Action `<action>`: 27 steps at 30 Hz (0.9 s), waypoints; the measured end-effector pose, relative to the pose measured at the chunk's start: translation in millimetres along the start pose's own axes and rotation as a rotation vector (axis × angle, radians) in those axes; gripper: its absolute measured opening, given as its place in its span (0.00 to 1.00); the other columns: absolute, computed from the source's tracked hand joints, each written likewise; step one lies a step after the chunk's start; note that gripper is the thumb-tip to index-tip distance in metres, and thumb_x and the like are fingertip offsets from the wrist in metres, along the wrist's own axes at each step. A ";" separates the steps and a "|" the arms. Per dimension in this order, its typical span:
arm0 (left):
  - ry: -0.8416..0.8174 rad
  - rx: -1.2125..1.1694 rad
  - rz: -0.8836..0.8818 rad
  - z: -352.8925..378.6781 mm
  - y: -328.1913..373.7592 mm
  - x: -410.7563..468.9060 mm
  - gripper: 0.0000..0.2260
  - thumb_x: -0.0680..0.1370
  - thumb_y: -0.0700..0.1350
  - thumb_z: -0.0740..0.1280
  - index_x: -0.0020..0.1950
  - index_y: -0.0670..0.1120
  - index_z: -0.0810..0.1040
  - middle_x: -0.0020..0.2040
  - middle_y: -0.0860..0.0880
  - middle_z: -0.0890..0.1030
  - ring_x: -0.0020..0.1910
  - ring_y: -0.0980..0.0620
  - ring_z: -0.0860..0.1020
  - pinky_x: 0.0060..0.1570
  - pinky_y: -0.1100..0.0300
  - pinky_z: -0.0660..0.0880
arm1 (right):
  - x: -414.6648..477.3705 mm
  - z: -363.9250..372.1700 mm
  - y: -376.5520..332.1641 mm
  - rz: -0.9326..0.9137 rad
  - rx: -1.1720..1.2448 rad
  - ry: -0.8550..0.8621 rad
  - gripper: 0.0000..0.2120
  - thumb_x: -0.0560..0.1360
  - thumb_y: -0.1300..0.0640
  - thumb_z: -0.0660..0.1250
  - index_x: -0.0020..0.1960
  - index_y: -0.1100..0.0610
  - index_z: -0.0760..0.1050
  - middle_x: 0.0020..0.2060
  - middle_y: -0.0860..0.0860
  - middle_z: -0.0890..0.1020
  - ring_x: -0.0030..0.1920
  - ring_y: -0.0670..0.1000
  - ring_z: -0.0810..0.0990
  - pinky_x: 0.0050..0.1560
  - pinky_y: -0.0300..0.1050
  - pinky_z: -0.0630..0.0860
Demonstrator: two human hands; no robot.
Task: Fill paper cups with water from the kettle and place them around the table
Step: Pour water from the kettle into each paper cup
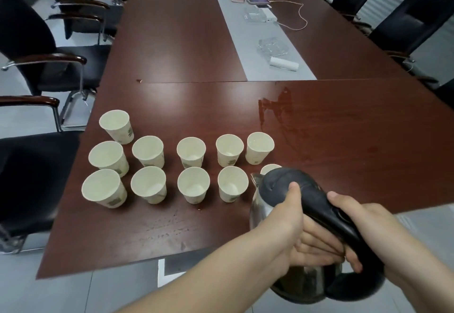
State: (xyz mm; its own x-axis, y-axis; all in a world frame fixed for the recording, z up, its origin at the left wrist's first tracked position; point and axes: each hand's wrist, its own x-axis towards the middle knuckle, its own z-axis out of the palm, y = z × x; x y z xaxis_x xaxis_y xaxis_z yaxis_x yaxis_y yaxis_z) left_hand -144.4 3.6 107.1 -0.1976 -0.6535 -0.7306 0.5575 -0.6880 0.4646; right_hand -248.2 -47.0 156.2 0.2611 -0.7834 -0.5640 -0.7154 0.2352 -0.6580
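Fingers [317, 245] of L hand [287, 222] + R hand [366, 224] curled round kettle handle [324, 208].

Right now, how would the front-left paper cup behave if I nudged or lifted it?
The front-left paper cup looks thin-walled, so it probably dents under a firm squeeze. Its rim is wider than its base, so a high nudge might tip it. On the glossy table, a low push would likely slide it. I cannot tell whether it holds water.
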 end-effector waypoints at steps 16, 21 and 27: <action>-0.021 0.001 -0.048 -45.5 -2.7 -5.0 0.44 0.77 0.69 0.42 0.35 0.33 0.78 0.29 0.40 0.80 0.28 0.48 0.80 0.31 0.61 0.79 | -2.8 47.1 -13.1 0.071 -0.049 0.038 0.35 0.78 0.45 0.60 0.17 0.63 0.71 0.16 0.62 0.71 0.16 0.54 0.68 0.23 0.39 0.68; -0.025 -0.028 -0.054 -47.7 -2.6 -0.7 0.43 0.77 0.69 0.43 0.34 0.33 0.79 0.29 0.40 0.80 0.29 0.48 0.81 0.34 0.60 0.80 | 2.9 48.6 -14.3 0.085 -0.079 0.054 0.34 0.77 0.44 0.61 0.17 0.61 0.71 0.17 0.63 0.72 0.17 0.55 0.69 0.27 0.43 0.70; -0.025 -0.072 -0.069 -44.9 0.9 3.8 0.43 0.77 0.68 0.44 0.34 0.32 0.79 0.30 0.38 0.80 0.29 0.46 0.81 0.33 0.60 0.80 | 9.2 44.4 -17.1 0.094 -0.136 0.043 0.33 0.77 0.44 0.60 0.19 0.62 0.72 0.18 0.63 0.73 0.18 0.55 0.71 0.30 0.44 0.73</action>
State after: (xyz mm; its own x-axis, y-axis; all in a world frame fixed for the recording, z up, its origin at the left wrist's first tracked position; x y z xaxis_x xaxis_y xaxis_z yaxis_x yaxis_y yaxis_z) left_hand -108.4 14.7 82.2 -0.2572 -0.6134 -0.7467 0.5979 -0.7080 0.3757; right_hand -204.8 -32.7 140.1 0.1632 -0.7862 -0.5960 -0.8173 0.2307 -0.5281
